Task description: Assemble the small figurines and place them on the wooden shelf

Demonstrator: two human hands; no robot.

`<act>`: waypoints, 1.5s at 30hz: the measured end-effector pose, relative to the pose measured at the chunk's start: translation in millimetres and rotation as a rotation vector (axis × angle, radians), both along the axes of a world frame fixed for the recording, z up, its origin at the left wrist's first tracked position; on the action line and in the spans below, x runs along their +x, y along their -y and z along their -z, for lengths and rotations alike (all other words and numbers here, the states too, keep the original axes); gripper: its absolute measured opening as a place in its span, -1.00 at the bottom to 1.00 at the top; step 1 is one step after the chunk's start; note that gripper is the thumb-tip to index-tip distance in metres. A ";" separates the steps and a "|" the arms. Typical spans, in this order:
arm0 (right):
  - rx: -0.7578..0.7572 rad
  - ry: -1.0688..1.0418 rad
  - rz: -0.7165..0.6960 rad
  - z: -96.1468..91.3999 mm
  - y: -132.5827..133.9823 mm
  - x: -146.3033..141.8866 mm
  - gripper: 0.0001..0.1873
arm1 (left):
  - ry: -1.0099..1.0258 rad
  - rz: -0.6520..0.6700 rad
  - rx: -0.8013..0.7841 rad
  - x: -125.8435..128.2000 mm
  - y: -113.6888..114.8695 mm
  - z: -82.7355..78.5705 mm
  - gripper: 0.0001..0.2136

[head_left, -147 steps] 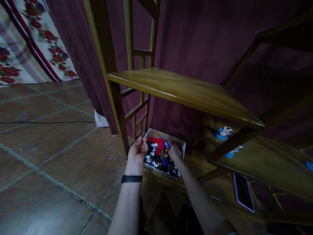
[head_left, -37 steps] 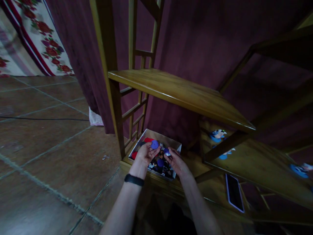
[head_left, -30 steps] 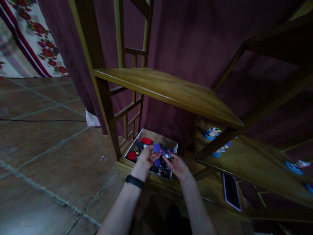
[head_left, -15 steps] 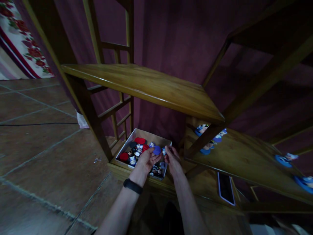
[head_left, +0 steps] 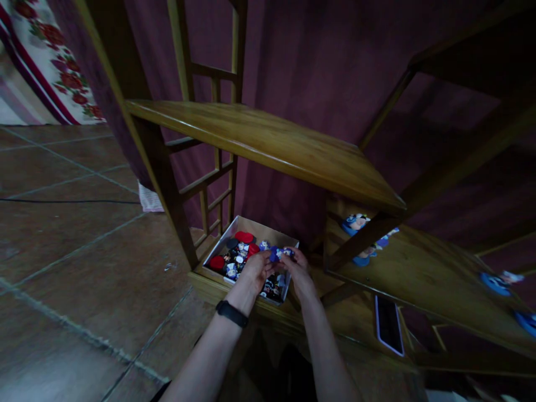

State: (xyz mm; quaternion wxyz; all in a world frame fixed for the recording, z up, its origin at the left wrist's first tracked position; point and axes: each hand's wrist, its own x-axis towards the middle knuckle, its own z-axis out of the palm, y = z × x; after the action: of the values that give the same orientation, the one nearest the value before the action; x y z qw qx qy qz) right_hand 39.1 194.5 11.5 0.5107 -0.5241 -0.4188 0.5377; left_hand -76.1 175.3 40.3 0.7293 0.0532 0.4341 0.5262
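Note:
A shallow white box (head_left: 218,250) of small red, black and blue toy figures stands on the bottom shelf of a wooden rack. Over its right half both my hands meet. My left hand (head_left: 256,269), with a black band on the wrist, pinches a small blue round piece (head_left: 274,254). My right hand (head_left: 298,271) closes its fingers on a little blue and white figure (head_left: 288,252) right beside that piece. The two pieces touch or nearly touch.
A wooden shelf board (head_left: 268,142) juts out above the box. On the lower right shelf (head_left: 427,279) stand several blue figures (head_left: 355,223). A phone (head_left: 387,332) lies on the bottom board. Dark red curtain behind; tiled floor (head_left: 71,251) with a black cable at left.
My hands went from reaching into the box to holding a blue piece and a small figure above it, and have now come closer together. My head has swung slightly.

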 end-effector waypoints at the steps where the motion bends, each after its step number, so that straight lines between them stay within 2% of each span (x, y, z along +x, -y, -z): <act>1: 0.027 0.045 -0.002 2.3 -1.4 -0.2 -0.59 | -0.005 -0.005 -0.001 -0.5 0.2 0.7 -0.94; 7: 0.117 0.163 -0.047 11.9 -4.7 -0.7 -0.61 | -0.028 -0.029 0.011 -2.3 1.8 4.1 -0.97; 16: 0.168 0.272 -0.103 9.9 -0.8 -1.9 -0.69 | -0.056 -0.098 -0.003 -1.0 2.3 3.0 -0.94; 21: 0.139 0.244 -0.079 13.0 -1.2 -1.6 -0.68 | -0.008 -0.083 0.017 -1.3 4.2 2.1 -0.92; 26: 0.102 0.181 -0.062 8.3 0.6 -0.9 -0.65 | -0.100 -0.098 0.049 -5.0 4.9 7.0 -0.93; 32: 0.128 0.141 -0.056 2.7 3.4 -1.8 -0.64 | -0.131 -0.107 0.076 -7.6 5.9 7.9 -0.90; 45: 0.084 0.139 -0.011 8.9 0.0 -1.3 -0.57 | -0.195 -0.187 0.161 -3.7 9.4 7.1 -0.85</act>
State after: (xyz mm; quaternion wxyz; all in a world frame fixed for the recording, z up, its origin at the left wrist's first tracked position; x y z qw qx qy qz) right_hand 37.8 194.5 2.7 0.4989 -0.5362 -0.4781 0.4848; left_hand -79.8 165.9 33.2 0.6249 0.1214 0.4622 0.6174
